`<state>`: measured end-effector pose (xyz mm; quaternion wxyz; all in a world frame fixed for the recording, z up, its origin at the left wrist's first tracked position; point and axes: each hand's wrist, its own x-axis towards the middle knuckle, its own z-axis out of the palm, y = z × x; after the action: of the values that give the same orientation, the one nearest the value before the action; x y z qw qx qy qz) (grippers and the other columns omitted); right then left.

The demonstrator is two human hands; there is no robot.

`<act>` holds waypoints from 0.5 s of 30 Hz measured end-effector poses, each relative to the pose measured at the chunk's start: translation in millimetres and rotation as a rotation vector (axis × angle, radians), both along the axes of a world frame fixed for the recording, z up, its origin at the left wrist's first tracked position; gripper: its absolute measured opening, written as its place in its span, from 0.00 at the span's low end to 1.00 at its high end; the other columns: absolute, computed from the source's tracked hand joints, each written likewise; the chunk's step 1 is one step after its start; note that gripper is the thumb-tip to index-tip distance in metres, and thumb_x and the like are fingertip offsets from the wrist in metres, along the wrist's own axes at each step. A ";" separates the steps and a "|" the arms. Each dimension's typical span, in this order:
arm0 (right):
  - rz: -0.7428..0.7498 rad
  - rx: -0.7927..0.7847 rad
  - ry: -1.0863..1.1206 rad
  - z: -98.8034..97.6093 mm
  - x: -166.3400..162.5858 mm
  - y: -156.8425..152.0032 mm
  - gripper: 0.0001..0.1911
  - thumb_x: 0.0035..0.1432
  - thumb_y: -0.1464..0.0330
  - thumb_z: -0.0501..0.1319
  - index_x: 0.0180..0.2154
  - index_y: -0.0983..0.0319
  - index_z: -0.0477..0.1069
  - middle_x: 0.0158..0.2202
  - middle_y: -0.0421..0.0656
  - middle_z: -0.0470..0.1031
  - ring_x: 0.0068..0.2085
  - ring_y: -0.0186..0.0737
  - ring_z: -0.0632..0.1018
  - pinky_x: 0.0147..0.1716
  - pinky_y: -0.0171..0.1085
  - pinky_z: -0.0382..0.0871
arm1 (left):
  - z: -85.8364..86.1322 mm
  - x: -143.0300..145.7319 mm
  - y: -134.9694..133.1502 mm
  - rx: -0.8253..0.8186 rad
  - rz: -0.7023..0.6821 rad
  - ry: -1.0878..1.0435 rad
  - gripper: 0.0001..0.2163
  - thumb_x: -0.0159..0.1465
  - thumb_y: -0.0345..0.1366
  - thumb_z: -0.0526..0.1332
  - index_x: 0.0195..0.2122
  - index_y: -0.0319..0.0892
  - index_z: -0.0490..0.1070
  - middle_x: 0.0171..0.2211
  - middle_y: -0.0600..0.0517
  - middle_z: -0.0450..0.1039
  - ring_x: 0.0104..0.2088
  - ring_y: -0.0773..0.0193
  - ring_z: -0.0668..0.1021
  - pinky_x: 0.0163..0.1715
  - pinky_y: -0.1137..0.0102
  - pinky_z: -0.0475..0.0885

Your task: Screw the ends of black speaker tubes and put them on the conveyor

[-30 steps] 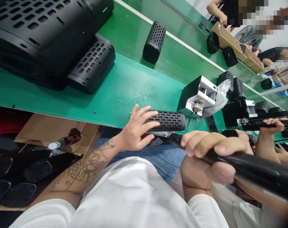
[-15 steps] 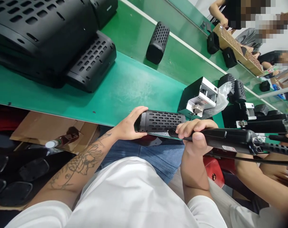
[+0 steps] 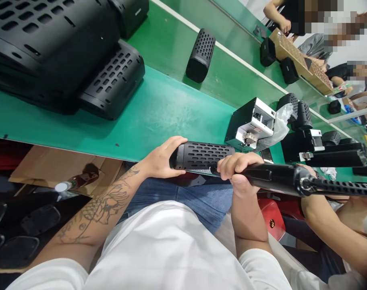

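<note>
My left hand [image 3: 166, 159] grips the left end of a black perforated housing [image 3: 203, 156], thumb below and fingers over the top. The housing lies on its side at the front edge of the green work surface [image 3: 159, 108]. In my right hand [image 3: 239, 169] is a black electric screwdriver [image 3: 274, 177], held nearly level, with its cord running off to the right. Its tip end is at the housing's lower edge, right of the middle. Whether the bit touches a screw is too small to tell.
A black and white screw feeder [image 3: 251, 125] with a plastic bag [image 3: 281, 125] stands behind my right hand. More black housings [image 3: 115, 78] sit at the left, and another [image 3: 201, 54] lies farther back. A co-worker's arm [image 3: 334, 225] is close on my right. A bottle [image 3: 77, 181] rests below the left edge.
The screwdriver and my right hand have shifted slightly left along the housing's lower edge. My left hand keeps its hold on the housing. The whole view has shifted a little.
</note>
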<state>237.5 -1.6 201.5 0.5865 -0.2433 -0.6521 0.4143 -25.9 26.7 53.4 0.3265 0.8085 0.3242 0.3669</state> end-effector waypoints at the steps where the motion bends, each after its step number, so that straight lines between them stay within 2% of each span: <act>1: 0.000 -0.002 -0.025 0.1 -0.6 -1.0 0.19 0.65 0.58 0.79 0.34 0.52 0.71 0.19 0.30 0.72 0.15 0.33 0.71 0.18 0.35 0.74 | -1.4 0.1 0.3 0.025 -0.002 -0.006 0.50 0.66 0.45 0.81 0.83 0.49 0.57 0.77 0.35 0.69 0.78 0.33 0.75 0.79 0.43 0.76; 5: -0.070 -0.051 -0.070 5.7 7.0 -6.0 0.18 0.65 0.55 0.79 0.35 0.51 0.72 0.20 0.32 0.73 0.15 0.36 0.72 0.19 0.40 0.77 | -5.3 0.1 0.3 0.096 -0.010 -0.026 0.50 0.68 0.43 0.80 0.85 0.49 0.54 0.77 0.33 0.69 0.79 0.32 0.75 0.79 0.39 0.76; 8: -0.198 -0.017 0.032 15.1 34.7 4.9 0.16 0.68 0.54 0.77 0.38 0.52 0.75 0.20 0.29 0.72 0.15 0.34 0.71 0.20 0.38 0.77 | -7.0 -0.5 -0.6 0.091 -0.001 -0.023 0.50 0.69 0.44 0.79 0.86 0.48 0.53 0.78 0.33 0.68 0.79 0.32 0.75 0.79 0.39 0.76; 11: -0.579 0.091 0.150 21.6 78.5 40.2 0.13 0.69 0.57 0.75 0.41 0.54 0.76 0.21 0.28 0.72 0.17 0.34 0.72 0.21 0.37 0.77 | -8.2 -0.7 -1.8 0.090 0.005 -0.027 0.50 0.70 0.44 0.78 0.87 0.49 0.52 0.79 0.33 0.68 0.80 0.31 0.74 0.78 0.38 0.77; 13: -0.837 0.171 0.179 19.6 107.5 71.2 0.13 0.67 0.58 0.76 0.40 0.55 0.75 0.22 0.28 0.71 0.18 0.34 0.72 0.22 0.37 0.76 | -8.6 -0.8 -2.2 0.086 0.012 -0.020 0.50 0.70 0.44 0.78 0.87 0.49 0.52 0.79 0.32 0.68 0.79 0.31 0.75 0.78 0.38 0.77; 15: -0.989 0.185 0.148 12.0 129.6 98.5 0.17 0.65 0.55 0.76 0.36 0.55 0.72 0.21 0.28 0.69 0.17 0.34 0.71 0.20 0.37 0.72 | -8.6 -0.9 -2.2 0.075 0.018 -0.010 0.51 0.69 0.44 0.79 0.87 0.49 0.53 0.79 0.32 0.68 0.79 0.30 0.75 0.77 0.37 0.78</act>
<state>367.1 97.0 213.5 0.7761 -0.4401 -0.4496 0.0435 -26.8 24.5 44.7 0.2942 0.8155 0.3159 0.3855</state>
